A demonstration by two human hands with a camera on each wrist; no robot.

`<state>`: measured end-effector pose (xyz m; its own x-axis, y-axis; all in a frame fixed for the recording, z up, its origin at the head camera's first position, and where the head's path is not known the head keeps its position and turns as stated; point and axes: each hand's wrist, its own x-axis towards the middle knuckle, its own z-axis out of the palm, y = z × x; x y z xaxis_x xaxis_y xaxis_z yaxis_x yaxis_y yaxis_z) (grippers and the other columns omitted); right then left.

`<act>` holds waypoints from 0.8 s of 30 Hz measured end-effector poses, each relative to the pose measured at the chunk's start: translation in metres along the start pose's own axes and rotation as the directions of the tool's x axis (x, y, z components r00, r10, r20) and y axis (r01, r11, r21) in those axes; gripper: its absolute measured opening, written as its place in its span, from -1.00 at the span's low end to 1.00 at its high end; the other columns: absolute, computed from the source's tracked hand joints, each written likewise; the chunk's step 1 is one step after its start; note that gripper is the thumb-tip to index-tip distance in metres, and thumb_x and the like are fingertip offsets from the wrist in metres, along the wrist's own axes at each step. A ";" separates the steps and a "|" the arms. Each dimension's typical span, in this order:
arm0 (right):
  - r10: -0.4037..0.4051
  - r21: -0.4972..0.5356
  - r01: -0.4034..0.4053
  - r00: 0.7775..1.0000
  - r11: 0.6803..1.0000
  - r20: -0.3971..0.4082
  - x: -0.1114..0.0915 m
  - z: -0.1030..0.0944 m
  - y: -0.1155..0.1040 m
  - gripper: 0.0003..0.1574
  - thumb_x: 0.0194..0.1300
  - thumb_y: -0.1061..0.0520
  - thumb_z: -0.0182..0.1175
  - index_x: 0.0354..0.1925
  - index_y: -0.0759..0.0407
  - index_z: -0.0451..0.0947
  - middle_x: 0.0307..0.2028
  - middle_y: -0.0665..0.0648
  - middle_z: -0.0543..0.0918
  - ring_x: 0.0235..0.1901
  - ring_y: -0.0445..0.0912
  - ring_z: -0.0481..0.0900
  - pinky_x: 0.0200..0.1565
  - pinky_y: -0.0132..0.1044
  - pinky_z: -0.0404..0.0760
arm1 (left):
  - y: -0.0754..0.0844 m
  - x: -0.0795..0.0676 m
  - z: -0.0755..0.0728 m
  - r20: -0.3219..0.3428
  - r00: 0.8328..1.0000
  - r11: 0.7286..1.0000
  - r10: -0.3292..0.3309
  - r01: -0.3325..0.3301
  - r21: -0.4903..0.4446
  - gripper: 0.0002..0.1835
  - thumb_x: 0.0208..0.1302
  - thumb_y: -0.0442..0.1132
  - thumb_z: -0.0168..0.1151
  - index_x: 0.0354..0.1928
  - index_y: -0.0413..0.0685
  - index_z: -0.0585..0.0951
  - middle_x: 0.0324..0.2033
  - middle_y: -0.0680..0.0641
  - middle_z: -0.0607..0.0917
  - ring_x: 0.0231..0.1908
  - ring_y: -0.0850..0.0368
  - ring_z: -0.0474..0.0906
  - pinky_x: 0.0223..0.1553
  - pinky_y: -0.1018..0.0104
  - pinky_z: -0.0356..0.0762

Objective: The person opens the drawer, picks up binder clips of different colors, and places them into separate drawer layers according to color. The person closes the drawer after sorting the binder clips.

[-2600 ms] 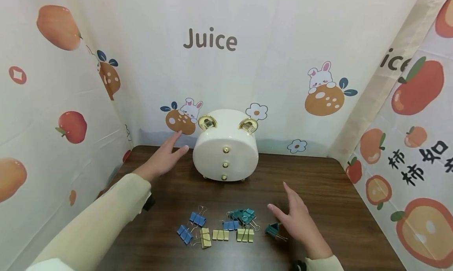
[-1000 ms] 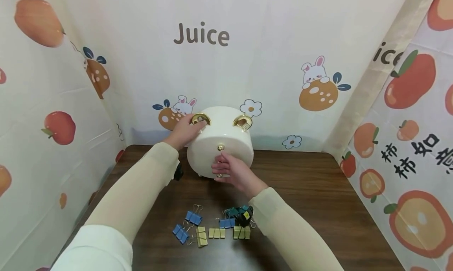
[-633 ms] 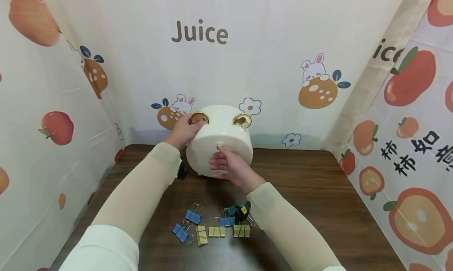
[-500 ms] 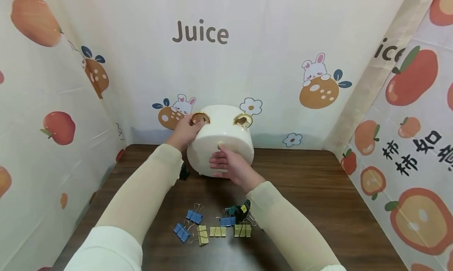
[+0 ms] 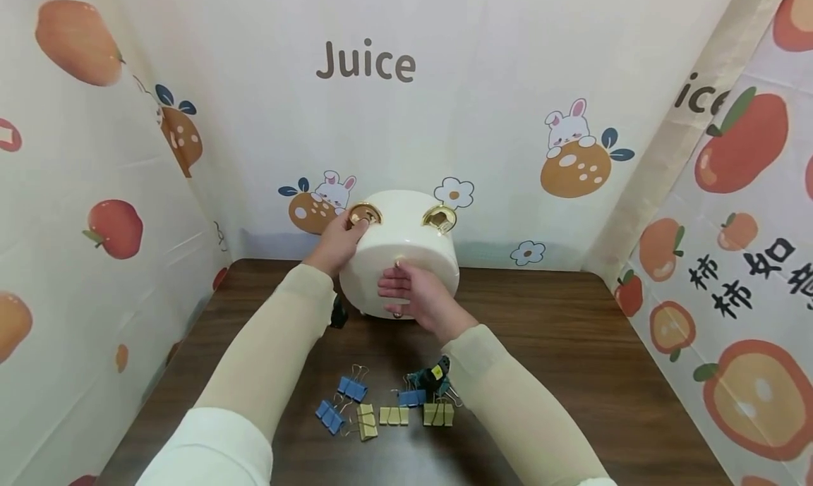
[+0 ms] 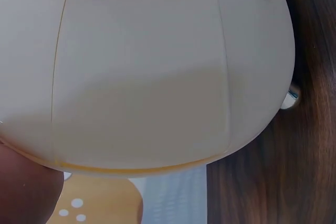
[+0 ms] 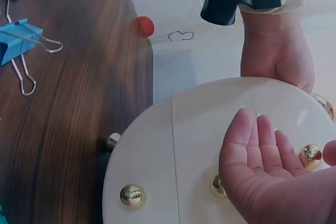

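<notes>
The step in hand appears to be drawing out the top drawer [image 7: 278,100] of the white box [image 5: 401,239], which stands upright on the surface [image 5: 540,359]. The left hand [image 5: 336,245] grasps the left ring [image 5: 367,211] on the box's top, seemingly to steady it. The right hand [image 5: 422,295], in front of the box, has a light grip: thumb and forefinger appear to pinch the top knob [image 7: 310,154], the other fingers reaching across the box's face near the middle knob [image 7: 217,185]. No drawer shows clearly drawn out. The next move would call for a straight pull away from the box's face while the left grip holds firm, lest the box slide or tip.

In the earliest frame both hands were off the box, the left just beside it and the right well in front; now both are on it. The blue clips [image 5: 330,417] and yellow clips [image 5: 438,414], in front of the box, look unmoved.
</notes>
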<state>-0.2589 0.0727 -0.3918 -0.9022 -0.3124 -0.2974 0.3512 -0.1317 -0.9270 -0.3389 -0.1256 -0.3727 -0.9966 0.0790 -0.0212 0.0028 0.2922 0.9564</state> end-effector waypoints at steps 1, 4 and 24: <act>0.005 0.006 -0.005 1.000 1.000 -0.005 0.001 0.001 -0.001 -0.37 0.67 -0.17 -0.14 0.21 0.32 0.51 0.13 0.33 0.64 0.14 0.16 0.63 0.09 0.01 0.64 | 0.000 0.000 0.000 -0.002 1.000 1.000 0.001 -0.001 0.005 -0.37 0.63 0.05 0.01 0.61 0.09 0.21 0.48 -0.08 0.36 0.40 -0.02 0.29 0.41 -0.07 0.21; 0.011 0.017 -0.011 1.000 1.000 -0.021 0.002 0.003 -0.002 -0.34 0.67 -0.20 -0.15 0.21 0.31 0.52 0.11 0.31 0.66 0.10 0.12 0.65 0.08 -0.03 0.64 | 0.000 0.000 -0.001 -0.004 1.000 1.000 0.003 -0.003 0.013 -0.37 0.62 0.06 0.02 0.60 0.10 0.22 0.48 -0.07 0.37 0.41 -0.03 0.29 0.42 -0.08 0.21; 0.023 0.117 -0.014 0.997 0.993 -0.080 0.006 0.010 0.002 -0.38 0.68 -0.16 -0.16 0.12 0.32 0.56 -0.24 0.11 0.69 -0.20 -0.05 0.67 -0.14 -0.22 0.55 | -0.002 0.001 0.000 -0.001 1.000 0.999 -0.023 0.023 -0.025 -0.39 0.62 0.08 0.01 0.59 0.14 0.25 0.47 -0.05 0.39 0.40 -0.02 0.32 0.42 -0.09 0.21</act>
<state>-0.2608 0.0609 -0.3934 -0.9109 -0.2395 -0.3361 0.3905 -0.2366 -0.8897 -0.3402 -0.1255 -0.3745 -0.9965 0.0713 -0.0430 -0.0222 0.2700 0.9626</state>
